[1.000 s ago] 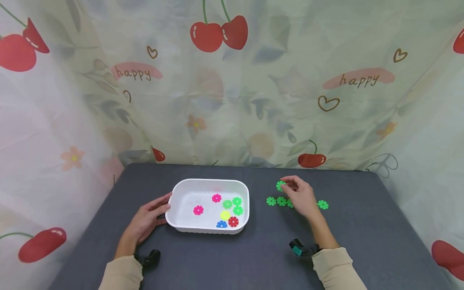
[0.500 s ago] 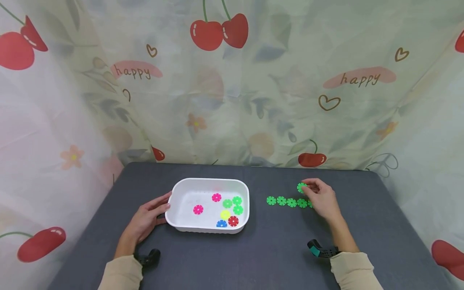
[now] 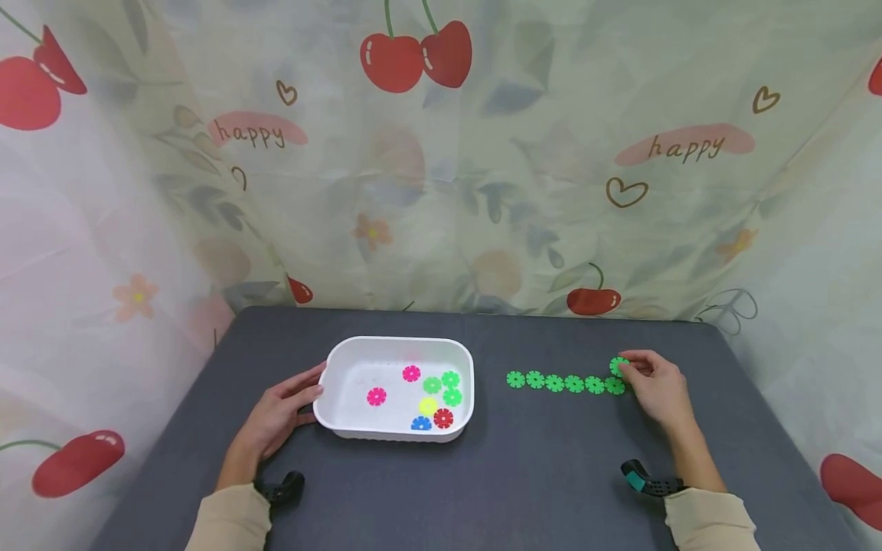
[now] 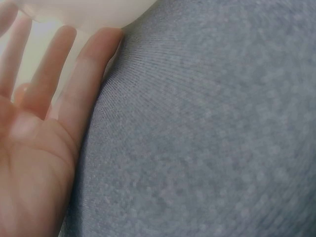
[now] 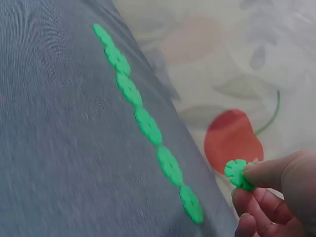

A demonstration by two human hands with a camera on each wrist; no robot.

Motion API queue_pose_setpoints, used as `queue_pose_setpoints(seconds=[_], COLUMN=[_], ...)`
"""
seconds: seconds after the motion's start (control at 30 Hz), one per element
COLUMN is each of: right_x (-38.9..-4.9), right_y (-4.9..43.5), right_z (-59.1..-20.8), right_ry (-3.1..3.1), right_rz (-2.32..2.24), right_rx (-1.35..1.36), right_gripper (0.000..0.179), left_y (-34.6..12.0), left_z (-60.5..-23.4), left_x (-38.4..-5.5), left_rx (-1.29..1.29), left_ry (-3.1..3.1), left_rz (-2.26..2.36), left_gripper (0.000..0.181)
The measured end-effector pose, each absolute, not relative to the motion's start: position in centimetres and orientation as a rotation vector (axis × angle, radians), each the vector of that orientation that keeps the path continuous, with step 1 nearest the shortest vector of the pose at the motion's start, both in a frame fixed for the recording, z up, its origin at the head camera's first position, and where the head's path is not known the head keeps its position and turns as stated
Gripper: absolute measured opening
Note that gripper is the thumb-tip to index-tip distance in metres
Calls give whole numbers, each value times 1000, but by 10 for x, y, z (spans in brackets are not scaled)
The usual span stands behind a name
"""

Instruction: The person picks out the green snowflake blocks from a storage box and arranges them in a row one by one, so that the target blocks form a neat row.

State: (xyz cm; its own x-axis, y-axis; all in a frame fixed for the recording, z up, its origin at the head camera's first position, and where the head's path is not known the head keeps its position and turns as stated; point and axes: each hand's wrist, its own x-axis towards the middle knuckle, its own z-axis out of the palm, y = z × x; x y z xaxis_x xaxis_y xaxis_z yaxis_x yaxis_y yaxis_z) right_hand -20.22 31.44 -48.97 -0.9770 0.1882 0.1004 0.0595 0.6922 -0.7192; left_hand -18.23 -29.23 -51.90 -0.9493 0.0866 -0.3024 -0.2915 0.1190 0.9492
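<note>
Between thumb and fingertips, my right hand (image 3: 658, 386) pinches a green notched plastic snowflake disc (image 5: 237, 173). It is raised just above the right end of a row of green snowflake discs (image 3: 554, 383) lying edge to edge on the table. The right wrist view shows the row (image 5: 148, 126) running away from the hand. My left hand (image 3: 276, 417) touches the left end of a white plastic basin (image 3: 393, 436); in the left wrist view its fingers (image 4: 81, 89) are nearly straight against the basin's wall (image 4: 94, 12).
Inside the basin lie two pink discs (image 3: 376, 396), several green discs (image 3: 451, 397), a yellow disc (image 3: 428, 406), a red disc (image 3: 444, 418) and a blue disc (image 3: 422, 423). A dark grey cloth (image 3: 482, 497) covers the table. Behind it hangs a cherry-patterned curtain (image 3: 441, 191).
Holding the green disc, my right hand has moved right along the row, uncovering the discs it hid before. The left hand and basin stay in place.
</note>
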Motion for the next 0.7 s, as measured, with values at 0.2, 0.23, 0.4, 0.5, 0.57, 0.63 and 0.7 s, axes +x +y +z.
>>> queue_pose_setpoints(seconds=[0.2, 0.23, 0.4, 0.5, 0.57, 0.63, 0.7], right_x=[-200, -199, -198, -198, -199, -199, -199], right_y=[330, 331, 337, 339, 341, 341, 341], right_z=[-496, -498, -502, -504, -505, -506, -506], right_ry=[-2781, -2792, -2848, -2871, -2886, -2897, -2906], right_rz=[1059, 1041, 959, 924, 914, 897, 876], right_rx=[-264, -269, -270, -260, -253, -241, -225], right_gripper=[33, 34, 33, 32, 31, 30, 30], left_y=[-293, -293, -294, -293, -292, -291, -291], left_z=[-522, -522, -521, -521, -520, -520, -520], left_x=[-183, -183, -183, -182, -182, -182, -182], left_rx=[-193, -191, -173, -168, -154, -158, -158], left_ry=[2114, 2112, 2107, 2102, 2104, 2101, 2099], left_rz=[1899, 1900, 1909, 1937, 1943, 1958, 1955], left_gripper=[72, 72, 70, 69, 68, 67, 68])
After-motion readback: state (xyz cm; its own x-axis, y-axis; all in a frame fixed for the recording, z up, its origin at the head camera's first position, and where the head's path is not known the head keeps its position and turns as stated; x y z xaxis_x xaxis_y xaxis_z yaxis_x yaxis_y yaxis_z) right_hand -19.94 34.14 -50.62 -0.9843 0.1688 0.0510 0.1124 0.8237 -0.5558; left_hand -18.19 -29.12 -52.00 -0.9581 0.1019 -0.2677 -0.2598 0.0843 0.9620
